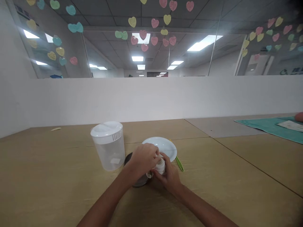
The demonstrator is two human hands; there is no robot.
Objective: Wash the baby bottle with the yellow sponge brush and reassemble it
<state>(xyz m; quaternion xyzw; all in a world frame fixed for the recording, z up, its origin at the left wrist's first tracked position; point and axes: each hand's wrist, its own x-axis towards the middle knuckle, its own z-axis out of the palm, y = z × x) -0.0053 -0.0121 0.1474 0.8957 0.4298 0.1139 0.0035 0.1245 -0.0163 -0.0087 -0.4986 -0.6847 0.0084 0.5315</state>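
Note:
My right hand (171,176) is wrapped round a small white ridged container (161,167), thumb on the near side. My left hand (145,157) reaches over from the left, its fingers closed at the container's top; the fingertips are partly hidden. What lies under those fingers is too small to tell. Below my left hand and forearm is a dark round pan or dish (142,181), mostly covered. Just behind my hands lies a white plate (169,146). Right of the plate rests a slim green-handled utensil (180,164), its other end hidden by the plate.
A tall translucent bucket with a white lid (107,146) stands left of my hands. A teal cloth (267,124) with a pale item (291,125) lies far right. A small flat scrap (56,129) lies far left. A white wall (151,97) rises behind the table (59,183).

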